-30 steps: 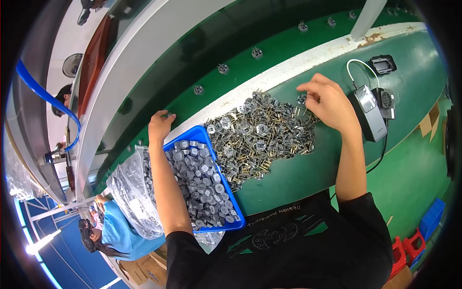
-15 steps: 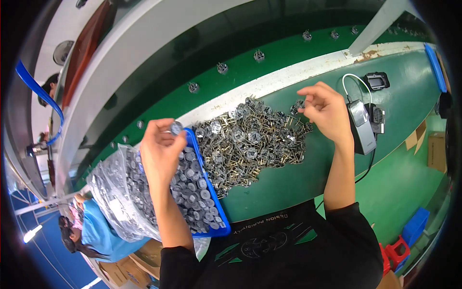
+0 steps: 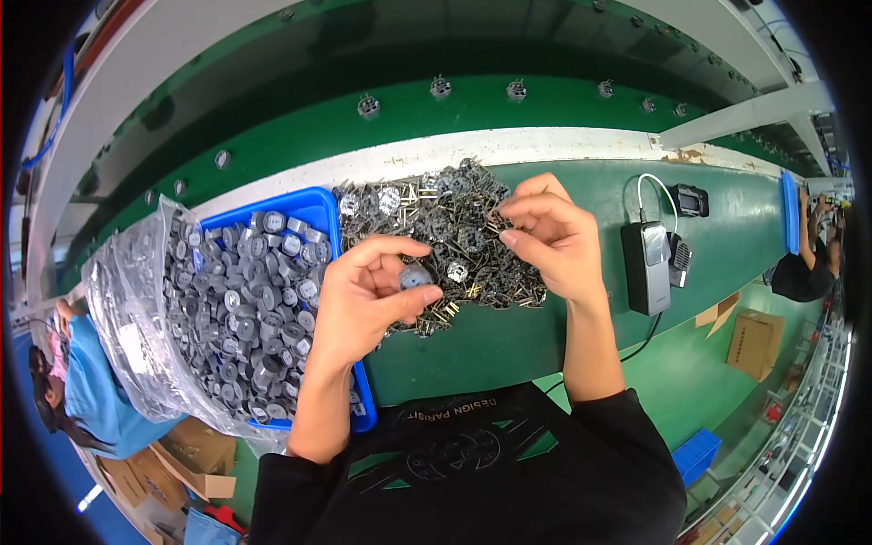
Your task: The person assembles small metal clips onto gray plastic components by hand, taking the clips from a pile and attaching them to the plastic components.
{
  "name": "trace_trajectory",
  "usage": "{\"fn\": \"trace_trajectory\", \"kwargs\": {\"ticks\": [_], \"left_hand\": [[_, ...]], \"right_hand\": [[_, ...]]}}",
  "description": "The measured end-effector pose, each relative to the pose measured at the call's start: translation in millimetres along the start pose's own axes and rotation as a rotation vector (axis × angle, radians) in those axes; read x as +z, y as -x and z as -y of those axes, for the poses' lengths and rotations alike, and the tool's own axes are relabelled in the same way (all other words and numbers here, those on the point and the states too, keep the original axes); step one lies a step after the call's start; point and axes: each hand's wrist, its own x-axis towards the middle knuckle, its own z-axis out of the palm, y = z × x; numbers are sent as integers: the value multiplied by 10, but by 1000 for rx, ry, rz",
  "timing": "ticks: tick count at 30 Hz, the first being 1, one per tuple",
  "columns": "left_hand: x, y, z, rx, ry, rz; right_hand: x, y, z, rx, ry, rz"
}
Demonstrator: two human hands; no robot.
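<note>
My left hand (image 3: 368,295) pinches a small grey round part (image 3: 415,276) between thumb and fingers, just right of the blue tray (image 3: 315,211). The tray holds several grey round parts (image 3: 250,300) in a clear plastic bag. My right hand (image 3: 549,238) is over a pile of small metal pin pieces (image 3: 436,213) on the green table, with one such piece (image 3: 495,221) held at its fingertips. The two hands are close together, a few centimetres apart.
A black device with a white cable (image 3: 647,263) lies on the green table (image 3: 727,218) right of my right hand. A green conveyor (image 3: 509,54) carrying small parts runs behind the white strip. Another person (image 3: 77,381) is at the lower left, another at the far right (image 3: 804,263). A cardboard box (image 3: 756,343) is on the floor.
My left hand has come away from the blue tray with a grey round part and moved right toward my right hand. My right hand has lifted slightly off the metal pile.
</note>
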Motion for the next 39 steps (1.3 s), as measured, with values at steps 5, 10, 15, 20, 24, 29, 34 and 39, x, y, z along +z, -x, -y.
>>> {"fn": "trace_trajectory", "kwargs": {"ticks": [5,10,15,20,24,29,34,39], "left_hand": [[30,0,24,-36,60,-17],[17,16,-52,-60,199,-25],[6,35,14,-18,48,-5],[119,17,45,158,-238,58],[142,33,102,201,-292,27],[137,73,128,193,-306,43],[115,31,122,211,-263,61],[59,-44,37,168,-143,47]], "right_hand": [[138,20,32,67,21,1],[140,84,98,65,162,88],[366,124,77,-173,317,-9],[457,132,119,-342,530,-3],[450,160,112,-419,604,24],[506,211,54,-426,617,6],[494,178,6,-424,598,21],[411,118,169,-351,557,136]]}}
